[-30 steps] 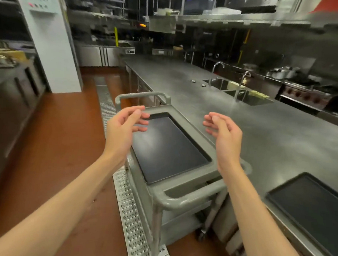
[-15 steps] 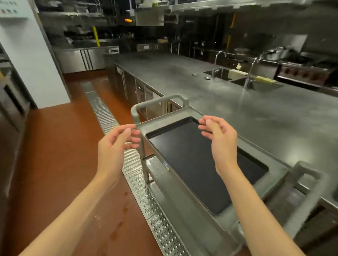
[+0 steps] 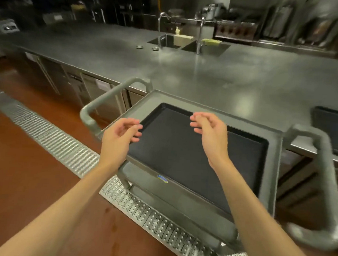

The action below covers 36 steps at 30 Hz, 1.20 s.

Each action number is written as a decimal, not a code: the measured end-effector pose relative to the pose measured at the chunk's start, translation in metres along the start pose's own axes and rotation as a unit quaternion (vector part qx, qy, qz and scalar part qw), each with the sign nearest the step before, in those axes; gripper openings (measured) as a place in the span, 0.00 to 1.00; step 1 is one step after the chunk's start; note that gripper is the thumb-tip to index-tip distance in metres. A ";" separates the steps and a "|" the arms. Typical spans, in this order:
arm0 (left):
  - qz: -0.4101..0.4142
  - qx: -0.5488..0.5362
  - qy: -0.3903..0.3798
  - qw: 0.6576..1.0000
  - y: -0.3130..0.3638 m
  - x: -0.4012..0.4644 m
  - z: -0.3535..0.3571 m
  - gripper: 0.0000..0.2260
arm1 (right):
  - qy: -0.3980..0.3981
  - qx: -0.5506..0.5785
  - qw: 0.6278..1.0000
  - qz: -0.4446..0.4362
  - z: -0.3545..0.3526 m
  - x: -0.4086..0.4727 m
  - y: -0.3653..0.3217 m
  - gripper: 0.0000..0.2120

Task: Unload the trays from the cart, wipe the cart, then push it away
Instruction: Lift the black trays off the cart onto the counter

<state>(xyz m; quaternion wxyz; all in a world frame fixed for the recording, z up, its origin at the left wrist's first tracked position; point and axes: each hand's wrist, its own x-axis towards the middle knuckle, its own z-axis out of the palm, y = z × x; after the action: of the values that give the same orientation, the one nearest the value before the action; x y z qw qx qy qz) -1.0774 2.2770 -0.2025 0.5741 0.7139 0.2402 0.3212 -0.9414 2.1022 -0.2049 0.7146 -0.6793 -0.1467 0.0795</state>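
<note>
A grey cart point(image 3: 204, 108) stands against the steel counter, with a handle at each end. A black tray point(image 3: 182, 157) lies flat on its top shelf. My left hand point(image 3: 119, 139) hovers over the tray's left edge, fingers loosely curled and empty. Over the tray's far half hangs my right hand point(image 3: 208, 133), also empty with fingers apart. Neither hand touches the tray. A second black tray point(image 3: 332, 127) rests on the counter at the right edge of view.
The long steel counter point(image 3: 186, 70) runs behind the cart, with two sinks point(image 3: 187, 43) and taps at the back. A metal floor drain grate point(image 3: 66, 148) crosses the red floor point(image 3: 26, 179) to the left and under the cart. Stoves line the far wall.
My view has swung right, from the cart's end round to its long side. Both hands stayed raised and empty, now lower over the tray. The tray has not moved.
</note>
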 end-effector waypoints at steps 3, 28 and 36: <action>0.001 0.064 -0.113 0.991 -0.048 0.039 0.006 0.06 | 0.052 -0.070 0.995 0.050 -0.001 0.002 0.041 0.06; 0.340 0.526 -0.424 0.654 -0.254 0.103 0.006 0.19 | -0.079 -0.765 0.638 0.036 -0.053 -0.099 0.203 0.23; 0.399 0.541 -0.462 0.579 -0.223 0.107 0.000 0.26 | -0.087 -0.761 0.643 0.002 -0.059 -0.120 0.180 0.18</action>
<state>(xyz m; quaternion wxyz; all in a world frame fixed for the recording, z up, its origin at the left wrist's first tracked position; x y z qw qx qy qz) -0.9993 2.4040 -0.4004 -0.0710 0.9679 -0.2370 -0.0446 -1.0209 2.0201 -0.3977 -0.0700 -0.9740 -0.2154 0.0004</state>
